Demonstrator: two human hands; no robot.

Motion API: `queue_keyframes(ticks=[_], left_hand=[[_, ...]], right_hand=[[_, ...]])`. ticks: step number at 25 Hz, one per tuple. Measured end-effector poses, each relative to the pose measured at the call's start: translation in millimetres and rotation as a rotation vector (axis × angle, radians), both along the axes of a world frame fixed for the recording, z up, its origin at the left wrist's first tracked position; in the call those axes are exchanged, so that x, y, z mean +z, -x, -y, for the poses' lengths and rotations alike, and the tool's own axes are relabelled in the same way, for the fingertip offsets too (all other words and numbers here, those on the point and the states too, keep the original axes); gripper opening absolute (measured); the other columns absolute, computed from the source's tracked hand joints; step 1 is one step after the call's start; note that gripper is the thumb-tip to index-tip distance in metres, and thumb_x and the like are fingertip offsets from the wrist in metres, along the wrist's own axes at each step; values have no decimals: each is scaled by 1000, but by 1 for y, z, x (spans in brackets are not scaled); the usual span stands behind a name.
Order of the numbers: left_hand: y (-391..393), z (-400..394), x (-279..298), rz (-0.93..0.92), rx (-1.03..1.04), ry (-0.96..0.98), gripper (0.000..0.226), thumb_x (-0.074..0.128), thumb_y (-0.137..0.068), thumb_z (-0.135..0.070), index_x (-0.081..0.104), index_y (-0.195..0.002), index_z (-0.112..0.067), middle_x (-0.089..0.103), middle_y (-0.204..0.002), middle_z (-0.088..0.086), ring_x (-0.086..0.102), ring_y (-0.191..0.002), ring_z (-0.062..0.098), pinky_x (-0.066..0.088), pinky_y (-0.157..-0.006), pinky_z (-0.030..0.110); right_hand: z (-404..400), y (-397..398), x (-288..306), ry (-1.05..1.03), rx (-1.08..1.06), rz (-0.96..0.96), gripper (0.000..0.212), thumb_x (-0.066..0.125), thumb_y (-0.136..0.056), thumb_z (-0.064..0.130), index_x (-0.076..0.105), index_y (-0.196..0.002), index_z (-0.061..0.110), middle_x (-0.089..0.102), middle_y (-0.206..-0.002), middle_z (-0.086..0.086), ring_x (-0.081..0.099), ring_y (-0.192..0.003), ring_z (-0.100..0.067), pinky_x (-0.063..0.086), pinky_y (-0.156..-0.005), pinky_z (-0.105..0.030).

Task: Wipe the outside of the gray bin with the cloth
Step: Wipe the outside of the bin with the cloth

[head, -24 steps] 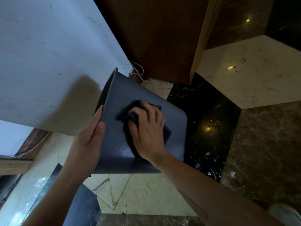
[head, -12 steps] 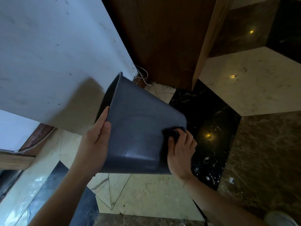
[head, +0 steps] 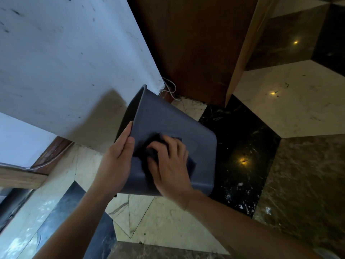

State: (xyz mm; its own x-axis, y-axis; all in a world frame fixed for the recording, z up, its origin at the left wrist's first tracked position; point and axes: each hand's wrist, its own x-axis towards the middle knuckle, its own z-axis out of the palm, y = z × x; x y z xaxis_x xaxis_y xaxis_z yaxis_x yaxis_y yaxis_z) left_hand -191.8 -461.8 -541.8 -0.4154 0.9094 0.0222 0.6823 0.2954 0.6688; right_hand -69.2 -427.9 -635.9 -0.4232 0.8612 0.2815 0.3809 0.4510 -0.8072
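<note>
**Cloth pressed on bin side, both hands engaged**

Gray bin [head: 179, 128] tipped on its side, held off the marble floor [head: 168, 221], mouth toward the white wall [head: 65, 62]. Left hand [head: 117, 161] clamped on bin rim edge: thumb on the outer face, fingers curled out of sight behind. Right hand [head: 168, 165] palm-down on the bin's upper face, fingers spread and slightly bent, pinning the dark cloth [head: 190, 165] flat. Both forearms reaching up from below the bin.
</note>
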Motion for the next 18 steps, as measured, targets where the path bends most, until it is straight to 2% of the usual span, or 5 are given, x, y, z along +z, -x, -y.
queue_keyframes(ticks=[3,6,11,16,18], left_hand=[[9,2,-3,-12,-8,-4,45,31,-101,-38,39,-145,-34,56,-125,-26,48,-103,-23,31,-75,-6],[16,2,-3,-35,24,11,37,31,-99,-38,48,-132,-42,54,-114,-39,47,-103,-21,37,-78,8],[25,-49,12,-75,148,255,20,41,-83,-40,50,-92,-24,59,-80,-3,57,-75,18,38,-56,33],[17,-150,25,10,228,345,42,49,-85,-55,55,-93,-14,57,-90,1,57,-77,20,44,-67,33],[18,-179,21,-20,332,388,50,48,-89,-50,59,-107,-4,58,-108,11,57,-93,30,48,-80,36]], right_hand=[[-35,-1,-15,96,-117,79,33,37,-96,43,47,-124,28,43,-142,-6,36,-126,-32,29,-102,-46],[-54,-22,-46,199,-244,151,32,37,-99,42,45,-126,27,42,-143,-7,37,-126,-34,32,-101,-49],[-62,-44,-75,186,-290,158,28,38,-99,41,38,-125,31,40,-139,-5,37,-122,-30,36,-99,-47],[-64,-47,-81,180,-301,149,28,35,-99,42,39,-124,31,40,-138,-4,37,-121,-28,35,-99,-43],[-64,-49,-82,190,-312,139,27,36,-98,40,39,-124,30,42,-137,-5,38,-121,-28,34,-98,-41]])
